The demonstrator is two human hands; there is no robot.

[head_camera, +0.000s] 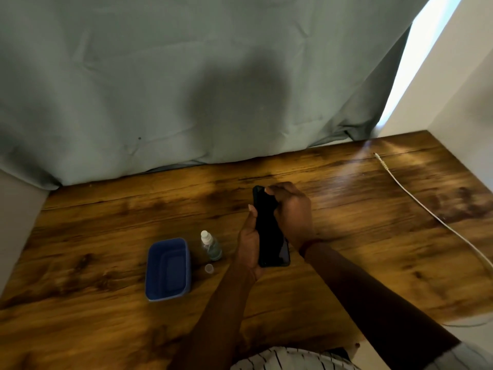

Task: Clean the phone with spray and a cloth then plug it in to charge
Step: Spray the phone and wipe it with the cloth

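Above the wooden table (106, 225), my left hand (249, 241) grips a black phone (274, 249) by its lower left edge, holding it lengthwise. My right hand (292, 209) curls over the phone's upper right part and holds what looks like a dark cloth (262, 198) against it; cloth and phone are hard to tell apart. A small clear spray bottle (210, 244) with a white nozzle stands just left of my left hand, with its clear cap (209, 268) lying in front of it. A white charging cable (426, 209) lies on the right of the table, its plug end at the back.
An open blue plastic container (168, 268) sits left of the bottle. A grey-green curtain (186, 89) hangs along the table's back edge. White walls close in the right side and the left corner.
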